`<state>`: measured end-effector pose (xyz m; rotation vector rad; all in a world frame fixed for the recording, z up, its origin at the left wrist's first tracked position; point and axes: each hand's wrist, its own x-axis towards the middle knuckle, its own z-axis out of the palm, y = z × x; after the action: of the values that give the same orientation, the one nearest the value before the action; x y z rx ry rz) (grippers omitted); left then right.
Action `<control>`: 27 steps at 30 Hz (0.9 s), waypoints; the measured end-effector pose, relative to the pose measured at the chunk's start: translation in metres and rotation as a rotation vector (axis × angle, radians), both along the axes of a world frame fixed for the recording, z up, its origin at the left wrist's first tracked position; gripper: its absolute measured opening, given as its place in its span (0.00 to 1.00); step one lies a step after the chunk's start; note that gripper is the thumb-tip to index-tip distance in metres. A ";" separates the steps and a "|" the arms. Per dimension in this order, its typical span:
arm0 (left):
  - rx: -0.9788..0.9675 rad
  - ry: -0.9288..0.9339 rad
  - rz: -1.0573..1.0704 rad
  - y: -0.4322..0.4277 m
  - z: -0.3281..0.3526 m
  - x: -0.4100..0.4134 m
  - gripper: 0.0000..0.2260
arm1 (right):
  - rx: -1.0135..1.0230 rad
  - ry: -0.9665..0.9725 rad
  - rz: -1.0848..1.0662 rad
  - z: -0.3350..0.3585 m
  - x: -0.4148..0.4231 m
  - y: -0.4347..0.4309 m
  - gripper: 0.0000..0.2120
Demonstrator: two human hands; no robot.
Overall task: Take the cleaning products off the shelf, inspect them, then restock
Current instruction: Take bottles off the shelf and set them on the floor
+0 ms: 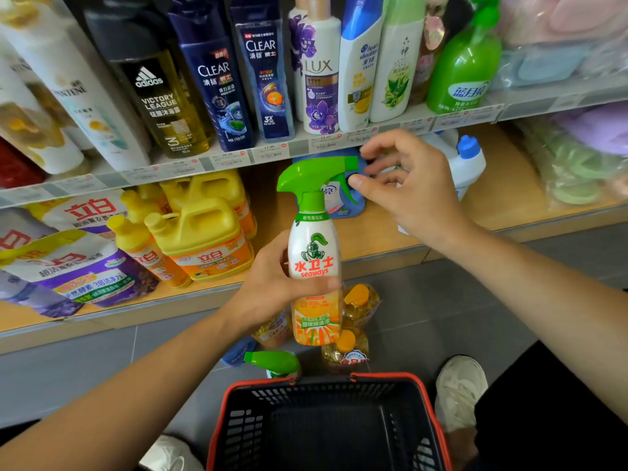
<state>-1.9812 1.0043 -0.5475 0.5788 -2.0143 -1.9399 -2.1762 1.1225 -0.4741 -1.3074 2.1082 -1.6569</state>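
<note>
My left hand [272, 283] grips a white and orange spray bottle [314, 253] with a green trigger head, upright in front of the lower shelf. My right hand [407, 185] hovers just right of the trigger head, fingers loosely curled and holding nothing, thumb tip close to the nozzle. Behind it on the wooden lower shelf [492, 198] stand a blue bottle [343, 202], partly hidden, and a white bottle with a blue cap [470, 161].
Yellow detergent jugs [200, 232] and refill pouches [78, 263] fill the lower shelf's left. Shampoo bottles [217, 83] line the upper shelf. On the floor stand yellow bottles [356, 304], a green-capped bottle [275, 363] and a red-rimmed black basket [326, 423]; my shoe [458, 389] is beside it.
</note>
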 end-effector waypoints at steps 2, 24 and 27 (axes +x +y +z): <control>0.076 -0.020 -0.057 -0.002 0.002 0.002 0.27 | 0.031 0.018 0.092 0.002 -0.005 0.000 0.13; 0.103 -0.062 -0.139 -0.006 0.003 0.003 0.28 | -0.071 -0.109 0.092 0.001 -0.003 -0.001 0.09; 0.117 -0.077 -0.152 -0.007 0.004 0.003 0.30 | -0.067 0.068 0.070 0.001 -0.002 0.000 0.13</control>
<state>-1.9778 0.9970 -0.5432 0.5493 -2.0557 -2.1672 -2.1783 1.1225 -0.4734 -1.4603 2.0352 -1.6908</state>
